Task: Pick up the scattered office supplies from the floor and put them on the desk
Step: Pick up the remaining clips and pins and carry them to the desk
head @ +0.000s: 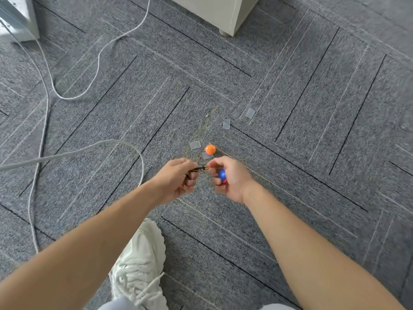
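Grey carpet tiles fill a downward view from a crouching person's head camera. Both bare hands meet just above the floor.

The left hand is curled, pinching a black-and-gold battery that points toward the right hand. A small metal ring seems tucked under its fingers.

The right hand is curled around a blue ball, with something pink beneath it. Its thumb and forefinger reach the battery's gold tip, though contact is unclear. Likely the finds are being gathered into one hand to free the other.

Still on the carpet just beyond the hands lie an orange ball and four small clear plastic squares. The desk is out of view.
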Motion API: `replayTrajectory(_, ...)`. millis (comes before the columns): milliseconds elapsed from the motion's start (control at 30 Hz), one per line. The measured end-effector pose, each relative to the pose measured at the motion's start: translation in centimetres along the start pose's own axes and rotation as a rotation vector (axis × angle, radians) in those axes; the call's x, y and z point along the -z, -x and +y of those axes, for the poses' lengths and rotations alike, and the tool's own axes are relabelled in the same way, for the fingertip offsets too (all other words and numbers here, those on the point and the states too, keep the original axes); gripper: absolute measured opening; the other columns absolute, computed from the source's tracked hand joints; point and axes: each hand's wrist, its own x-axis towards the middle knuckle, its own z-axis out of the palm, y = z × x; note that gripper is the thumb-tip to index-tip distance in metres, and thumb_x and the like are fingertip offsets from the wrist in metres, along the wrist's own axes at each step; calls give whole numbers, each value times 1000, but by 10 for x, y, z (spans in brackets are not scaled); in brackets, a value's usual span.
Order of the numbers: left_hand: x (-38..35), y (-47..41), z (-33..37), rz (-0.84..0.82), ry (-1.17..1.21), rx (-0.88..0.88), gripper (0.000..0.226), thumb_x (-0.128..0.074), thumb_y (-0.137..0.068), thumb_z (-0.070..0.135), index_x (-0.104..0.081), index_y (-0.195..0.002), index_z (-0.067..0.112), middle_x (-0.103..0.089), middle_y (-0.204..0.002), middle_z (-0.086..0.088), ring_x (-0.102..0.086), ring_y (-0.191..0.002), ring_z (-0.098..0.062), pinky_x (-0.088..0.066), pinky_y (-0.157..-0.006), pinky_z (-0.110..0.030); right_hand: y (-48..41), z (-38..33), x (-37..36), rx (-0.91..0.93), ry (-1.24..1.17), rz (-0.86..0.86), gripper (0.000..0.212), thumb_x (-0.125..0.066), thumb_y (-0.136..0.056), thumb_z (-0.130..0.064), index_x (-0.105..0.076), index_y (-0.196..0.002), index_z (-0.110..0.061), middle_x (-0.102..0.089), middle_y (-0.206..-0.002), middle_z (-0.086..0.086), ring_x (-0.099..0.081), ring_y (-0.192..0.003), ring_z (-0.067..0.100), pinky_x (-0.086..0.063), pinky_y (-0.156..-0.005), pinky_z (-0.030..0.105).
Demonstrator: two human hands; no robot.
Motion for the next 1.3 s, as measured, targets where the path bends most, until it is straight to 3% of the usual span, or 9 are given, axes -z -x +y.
replayTrajectory(133, -5, 1, 4, 16, -159, 4, 16, -48, -101, 17, -58, -105, 4, -49, -65, -2, -41, -52, -12, -36, -44, -22, -8, 7, -16, 197, 605, 133, 31, -49, -92, -41, -47, -68, -20, -43, -62, 0, -42, -60, 19, -32, -60, 36)
replayTrajectory(367, -4, 1, 19, -29, -520, 43, 24, -50, -101, 21, -61, -100, 0, -49, -62, -1, -42, -48, -11, -38, -44, -22, -5, -3, -16, 253, 868, 180, 51, -43, -100, -48, -56, -63, -15, -58, -63, 3, -52, -60, 21, -44, -61, 35)
replayTrajectory(467, 4, 1, 24, -62, -456, 100, 19, -49, -101, 18, -60, -94, 4, -49, -62, -1, -43, -50, -12, -38, -46, -23, -13, -16, -14, 330, 965, 323, 51, -33, -103, -45, -62, -76, -13, -60, -69, 0, -55, -63, 20, -37, -53, 29)
replayTrajectory(567, 11, -1, 23, -30, -348, 115, 15, -46, -98, 14, -55, -90, 5, -48, -67, -3, -46, -52, -14, -42, -46, -25, -26, -31, -14, 416, 1186, 477, 49, -43, -97, -56, -53, -91, -9, -56, -79, 2, -54, -69, 20, -29, -48, 28)
replayTrajectory(733, 20, -6, 21, 201, -212, 72, 18, -47, -83, 14, -47, -66, 14, -47, -59, -1, -43, -46, -14, -35, -42, -23, -49, -43, -13, 301, 1392, 513, 48, -55, -93, -56, -48, -104, -10, -49, -83, 1, -51, -76, 25, -34, -55, 31)
replayTrajectory(900, 21, -14, 34, 264, -189, 88, 39, -66, -89, 39, -52, -63, 14, -50, -55, 0, -51, -47, -15, -49, -46, -28, -57, -38, -4, 430, 1167, 391, 26, -55, -91, -35, -55, -81, -11, -55, -72, 2, -50, -61, 18, -34, -51, 27)
replayTrajectory(1000, 20, -21, 43, 271, -312, 65, 25, -70, -89, 26, -61, -93, 4, -55, -71, -7, -62, -55, -17, -60, -58, -34, -54, -45, 7, 453, 353, 315, 17, -49, -80, -13, -46, -63, -12, -51, -57, 4, -42, -50, 17, -31, -47, 25)
replayTrajectory(1100, 21, -28, 55, 274, -559, -12, 26, -65, -93, 30, -59, -87, 5, -57, -68, -9, -62, -50, -16, -58, -53, -30, -50, -60, 15, 292, -240, 188, 18, -39, -80, -2, -43, -66, -12, -51, -59, 5, -40, -50, 15, -29, -42, 22)
replayTrajectory(1300, 19, -43, 60, 297, -990, -95, 38, -54, -98, 35, -64, -88, -1, -58, -64, -9, -60, -44, -11, -61, -64, -35, -59, -88, 18, 277, -437, 78, 19, -38, -85, -12, -50, -71, -14, -48, -63, -2, -38, -47, 10, -22, -44, 17)
